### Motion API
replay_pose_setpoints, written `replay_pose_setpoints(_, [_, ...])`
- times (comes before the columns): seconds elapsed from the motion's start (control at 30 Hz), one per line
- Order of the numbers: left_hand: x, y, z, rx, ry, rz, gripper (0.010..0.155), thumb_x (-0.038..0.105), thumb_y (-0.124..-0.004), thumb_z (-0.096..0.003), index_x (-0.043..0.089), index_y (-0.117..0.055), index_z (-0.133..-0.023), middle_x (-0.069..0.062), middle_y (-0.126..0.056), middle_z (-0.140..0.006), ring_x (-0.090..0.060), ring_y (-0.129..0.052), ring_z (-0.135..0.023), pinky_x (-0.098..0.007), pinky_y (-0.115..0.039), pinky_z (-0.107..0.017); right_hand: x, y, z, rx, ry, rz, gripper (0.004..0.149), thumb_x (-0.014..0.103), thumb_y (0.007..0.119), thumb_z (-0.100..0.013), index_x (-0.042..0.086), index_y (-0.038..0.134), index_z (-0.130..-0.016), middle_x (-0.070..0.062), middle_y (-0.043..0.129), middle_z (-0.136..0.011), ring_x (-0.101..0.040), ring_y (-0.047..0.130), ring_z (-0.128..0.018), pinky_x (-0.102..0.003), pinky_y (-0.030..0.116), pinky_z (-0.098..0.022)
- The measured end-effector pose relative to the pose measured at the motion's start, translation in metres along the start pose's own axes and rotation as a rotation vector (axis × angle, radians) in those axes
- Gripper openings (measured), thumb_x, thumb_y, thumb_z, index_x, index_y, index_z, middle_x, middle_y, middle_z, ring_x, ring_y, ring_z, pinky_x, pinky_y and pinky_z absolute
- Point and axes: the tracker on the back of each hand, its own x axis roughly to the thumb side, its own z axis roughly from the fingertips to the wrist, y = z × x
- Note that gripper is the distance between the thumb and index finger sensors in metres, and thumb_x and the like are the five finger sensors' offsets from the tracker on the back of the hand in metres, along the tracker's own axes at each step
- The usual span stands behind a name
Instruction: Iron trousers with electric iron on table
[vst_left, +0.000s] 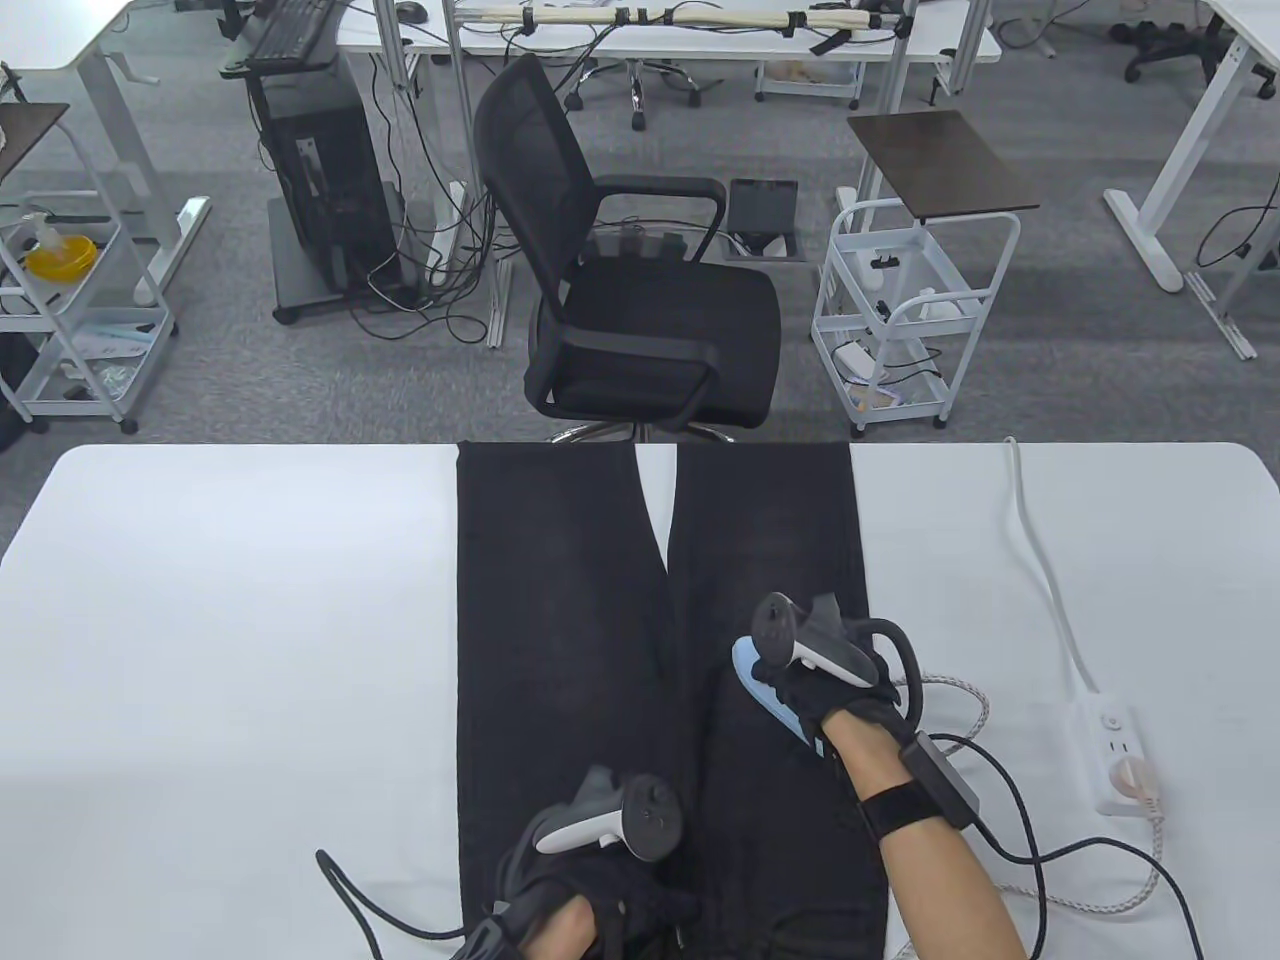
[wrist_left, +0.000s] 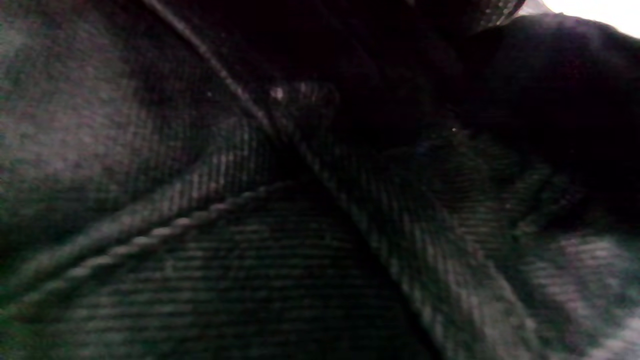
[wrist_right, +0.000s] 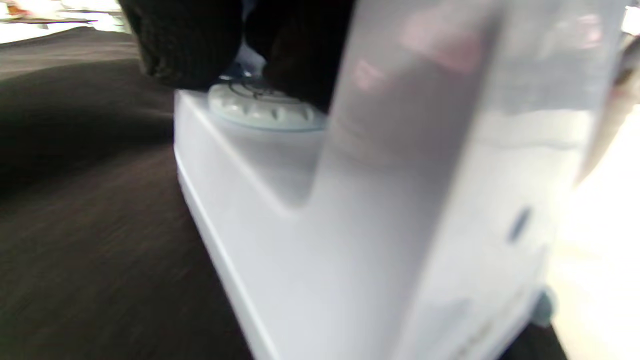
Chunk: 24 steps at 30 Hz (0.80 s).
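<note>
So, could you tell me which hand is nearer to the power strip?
Right. The right hand holds the iron just left of the power strip; the left hand is farther left.

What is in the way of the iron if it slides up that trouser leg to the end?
Nothing visible: ahead of the iron, held by the right hand, the trousers lie bare up to the table's far edge.
</note>
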Motion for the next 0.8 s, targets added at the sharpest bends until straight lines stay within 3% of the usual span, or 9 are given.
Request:
replay_pose_setpoints(0.17, [0.000, 0.000, 0.000, 0.004, -0.002, -0.012, 0.109, 0.060, -0.067, -0.0642, 0.004, 0.016, -0.108, -0.037, 0.023, -0.104, -0.064, 0.020, -0.087, -0.084, -0.007, -0.056, -0.007, -0.002, -0.011, 0.045, 0.092, -0.048, 0.064, 0.052, 0.075, -0.055, 0.006, 0.060, -0.096, 0.007, 0.089, -0.058, -0.006, 0.096, -0.031, -0.043, 0.089, -0.033])
replay_pose_setpoints(0.33, [-0.001, 0.003, 0.001, 0.014, -0.013, -0.007, 0.108, 0.059, -0.069, -0.0635, 0.004, 0.012, -0.110, -0.037, 0.020, -0.106, -0.065, 0.018, -0.088, -0.084, -0.009, -0.056, -0.001, 0.001, 0.006, 0.164, 0.093, -0.114, 0.063, 0.049, 0.074, -0.058, 0.001, 0.056, -0.094, 0.006, 0.088, -0.056, -0.006, 0.096, -0.030, -0.043, 0.089, -0.032])
replay_pose_setpoints(0.6, [-0.001, 0.001, 0.002, 0.015, -0.014, -0.019, 0.105, 0.057, -0.066, -0.0642, 0.004, 0.012, -0.110, -0.038, 0.019, -0.106, -0.065, 0.017, -0.089, -0.084, -0.010, -0.057, 0.019, 0.009, 0.076, 0.311, -0.133, -0.088, 0.059, 0.045, 0.073, -0.061, 0.000, 0.055, -0.094, 0.005, 0.087, -0.057, -0.008, 0.097, -0.032, -0.045, 0.088, -0.034])
replay_pose_setpoints(0.8, [-0.003, 0.003, 0.003, 0.022, -0.021, -0.011, 0.099, 0.053, -0.066, -0.0650, 0.005, 0.008, -0.111, -0.036, 0.016, -0.108, -0.064, 0.014, -0.091, -0.083, -0.012, -0.058, 0.035, 0.025, 0.150, 0.261, -0.333, 0.016, 0.059, 0.045, 0.075, -0.061, 0.000, 0.056, -0.093, 0.004, 0.088, -0.056, -0.009, 0.097, -0.032, -0.045, 0.088, -0.034])
